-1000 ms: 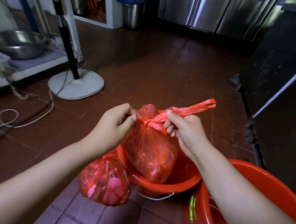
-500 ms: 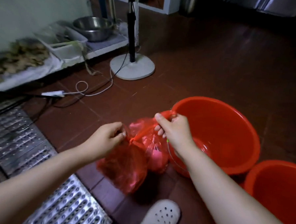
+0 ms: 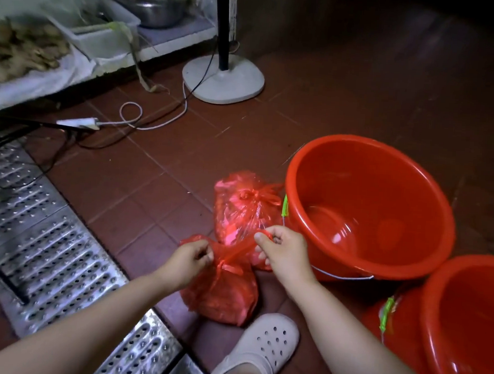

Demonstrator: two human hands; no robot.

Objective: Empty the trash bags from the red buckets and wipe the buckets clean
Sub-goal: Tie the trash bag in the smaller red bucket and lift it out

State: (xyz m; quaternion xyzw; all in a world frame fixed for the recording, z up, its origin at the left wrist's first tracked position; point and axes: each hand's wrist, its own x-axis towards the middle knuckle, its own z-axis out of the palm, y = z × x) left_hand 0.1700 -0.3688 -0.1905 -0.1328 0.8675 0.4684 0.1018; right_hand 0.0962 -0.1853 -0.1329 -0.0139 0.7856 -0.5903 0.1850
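both hands work at the neck of the near trash bag (image 3: 220,294), a red plastic bag sitting on the floor (image 3: 161,165) just in front of a white clog (image 3: 263,348). the left hand (image 3: 189,258) has its grip closed in a pinch on the gathered plastic at the bag's left top; the right hand (image 3: 282,251) has its grip closed on a stretched red strip of the same bag, fingers curled round it, the strip running taut between the two hands. a second trash bag (image 3: 245,204), already knotted at the top, lies on the floor just behind, touching or nearly touching the wall of the far red bucket (image 3: 407,269). that bucket stands tilted toward the camera, holds no bag, and has a wire handle with a green tag at its left rim. a second red bucket (image 3: 444,326) is at the lower right, cut off by the frame edge, just beside the first, with a green tag of its own. to the left runs a perforated metal drain grate (image 3: 45,245). farther back: a white fan base (image 3: 225,82) with a dark pole, a white power strip (image 3: 77,122) with looped cable, a steel bowl (image 3: 152,7) and a clear tub (image 3: 104,39) on a low shelf.
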